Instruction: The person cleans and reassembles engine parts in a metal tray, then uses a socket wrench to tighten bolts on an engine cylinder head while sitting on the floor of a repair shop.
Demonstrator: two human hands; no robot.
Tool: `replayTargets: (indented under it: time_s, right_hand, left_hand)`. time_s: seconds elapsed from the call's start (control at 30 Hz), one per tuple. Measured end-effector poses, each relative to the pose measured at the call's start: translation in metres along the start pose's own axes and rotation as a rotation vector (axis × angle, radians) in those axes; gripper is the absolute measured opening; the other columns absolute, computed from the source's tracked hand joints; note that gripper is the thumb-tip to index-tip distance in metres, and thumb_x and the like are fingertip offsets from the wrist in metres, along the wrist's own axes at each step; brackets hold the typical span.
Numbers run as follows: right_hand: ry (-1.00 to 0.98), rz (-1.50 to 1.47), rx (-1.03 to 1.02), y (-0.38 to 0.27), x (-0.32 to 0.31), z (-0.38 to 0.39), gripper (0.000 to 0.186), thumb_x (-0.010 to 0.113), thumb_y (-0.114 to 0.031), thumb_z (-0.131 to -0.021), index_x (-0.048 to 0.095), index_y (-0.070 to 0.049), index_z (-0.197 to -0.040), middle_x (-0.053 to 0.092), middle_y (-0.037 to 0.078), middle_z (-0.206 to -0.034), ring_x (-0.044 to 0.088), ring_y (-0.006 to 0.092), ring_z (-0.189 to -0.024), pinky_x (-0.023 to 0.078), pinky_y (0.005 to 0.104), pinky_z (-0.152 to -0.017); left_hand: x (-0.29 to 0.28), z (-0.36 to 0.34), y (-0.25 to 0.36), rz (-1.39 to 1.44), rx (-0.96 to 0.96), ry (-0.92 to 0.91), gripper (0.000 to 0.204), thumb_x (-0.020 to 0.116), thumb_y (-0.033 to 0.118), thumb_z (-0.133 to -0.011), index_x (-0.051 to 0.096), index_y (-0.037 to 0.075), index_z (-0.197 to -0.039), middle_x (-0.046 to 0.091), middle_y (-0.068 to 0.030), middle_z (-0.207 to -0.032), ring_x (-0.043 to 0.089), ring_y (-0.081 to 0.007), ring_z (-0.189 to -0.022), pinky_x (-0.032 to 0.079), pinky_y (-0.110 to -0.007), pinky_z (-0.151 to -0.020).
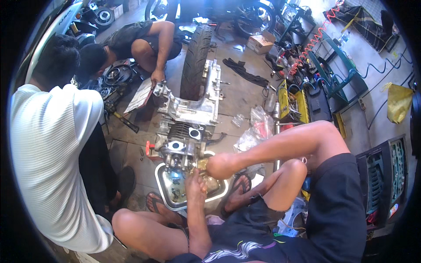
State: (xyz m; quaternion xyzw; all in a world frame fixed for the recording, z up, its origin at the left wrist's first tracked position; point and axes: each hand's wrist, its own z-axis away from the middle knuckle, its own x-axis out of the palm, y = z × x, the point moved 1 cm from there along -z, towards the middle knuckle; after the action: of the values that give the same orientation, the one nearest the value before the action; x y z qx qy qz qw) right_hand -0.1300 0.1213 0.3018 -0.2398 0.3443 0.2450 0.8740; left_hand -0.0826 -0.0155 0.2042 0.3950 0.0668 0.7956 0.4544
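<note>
A silver motorcycle engine (205,109) stands on the floor in front of me, its finned cylinder and head toward me, a black tyre (196,61) attached at the far end. At the near end of the head, my left hand (195,184) is closed, fingers pointing up at the metal. Just right of it, my right hand (221,165) is closed in a fist. What either hand grips is hidden. Below the head lies a metal-rimmed tray (161,193) with small dark parts and a yellowish item in it.
Two people crouch at the left, one in a white top (57,127); a co-worker's hand (158,76) is by the engine's left side. A yellow toolbox (294,109) and plastic bags (258,125) lie right. A hammer (125,122) rests on the floor. An open socket case (381,175) stands far right.
</note>
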Motion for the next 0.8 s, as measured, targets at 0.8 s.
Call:
replayTargets:
  time_s: [0.8]
  right_hand:
    - [0.349,-0.551,0.257,0.012,0.066,0.003,0.041,0.055,-0.035,-0.095,0.065,0.001,-0.078,0.063,0.026,-0.068,0.065,0.0443,-0.067,0.053,0.0512,-0.063]
  left_hand:
    - [-0.011,-0.011,-0.012,-0.571,0.336,0.054,0.02,0.064,0.02,-0.096,0.063,0.0,-0.097,0.056,-0.0023,-0.075,0.046,-0.009,-0.059,0.036,-0.027,-0.051]
